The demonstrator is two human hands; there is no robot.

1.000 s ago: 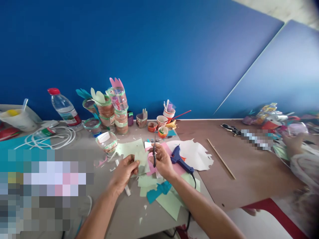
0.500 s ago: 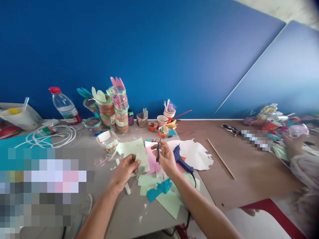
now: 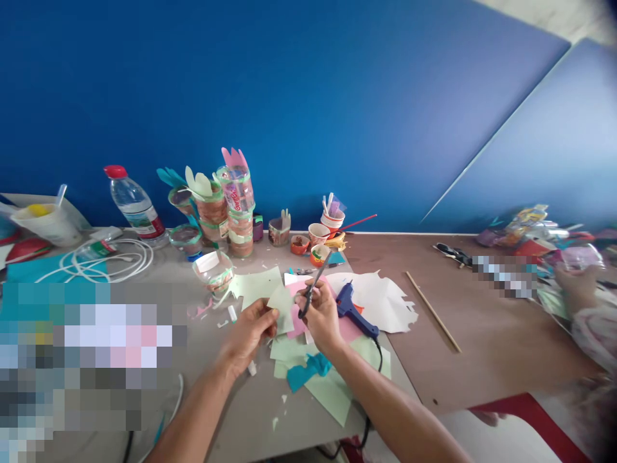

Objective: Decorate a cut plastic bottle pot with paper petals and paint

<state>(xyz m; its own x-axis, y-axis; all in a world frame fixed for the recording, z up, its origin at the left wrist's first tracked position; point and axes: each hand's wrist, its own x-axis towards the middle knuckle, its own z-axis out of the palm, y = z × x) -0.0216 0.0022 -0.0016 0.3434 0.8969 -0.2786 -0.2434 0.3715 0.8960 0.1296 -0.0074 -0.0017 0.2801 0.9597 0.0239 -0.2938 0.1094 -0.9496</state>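
Note:
My left hand pinches a small pale green piece of paper and holds it up just above the table. My right hand is closed round the handles of black scissors, whose blades point up and to the right, away from the paper. Beneath both hands lie loose sheets of pale green, pink and teal paper. A blue glue gun rests just right of my right hand on a torn white sheet.
Decorated cut bottles, a water bottle, small paper cups and a coiled white cable stand along the blue wall. A wooden stick lies on the brown board at right. Another person's hand works at far right.
The scissors have swung from pointing straight up beside the green paper to tilting up and right. My left hand raised the green piece slightly. The view shifted a little.

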